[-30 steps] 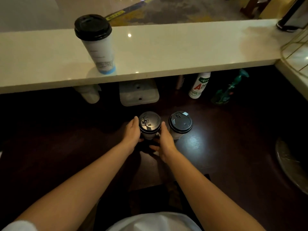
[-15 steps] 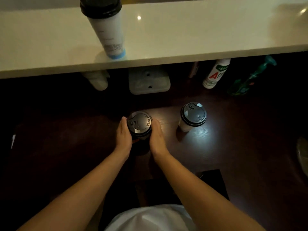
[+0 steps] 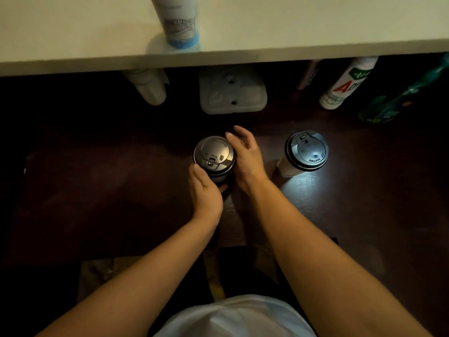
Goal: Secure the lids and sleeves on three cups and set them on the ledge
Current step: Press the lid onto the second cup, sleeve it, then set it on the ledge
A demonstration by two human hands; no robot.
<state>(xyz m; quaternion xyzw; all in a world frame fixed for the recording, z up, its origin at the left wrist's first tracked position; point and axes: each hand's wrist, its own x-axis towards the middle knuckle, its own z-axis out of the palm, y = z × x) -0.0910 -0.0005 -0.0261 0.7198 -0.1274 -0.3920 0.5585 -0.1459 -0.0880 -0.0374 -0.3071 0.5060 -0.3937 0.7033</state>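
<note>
A paper cup with a black lid (image 3: pixel 213 153) stands on the dark wooden counter (image 3: pixel 97 190), in the middle. My left hand (image 3: pixel 206 193) grips its body from the near left, thumb up by the lid's rim. My right hand (image 3: pixel 247 159) rests against the cup's right side, fingers loose and spread past the lid. A second lidded cup (image 3: pixel 306 150) stands apart to the right in a patch of light. The third cup (image 3: pixel 179 23), white with a blue band at its base, stands on the pale ledge (image 3: pixel 315 25); its top is out of frame.
Under the ledge at the back stand a white plastic container (image 3: pixel 232 93), a pale rounded object (image 3: pixel 148 86), a white bottle with red lettering (image 3: pixel 345 83) and a green spray bottle (image 3: pixel 401 98). The ledge overhangs the back of the counter.
The view has tilted down and closer. The middle cup has turned between my hands. My left hand slid to its near side; my right hand's fingers have loosened and spread.
</note>
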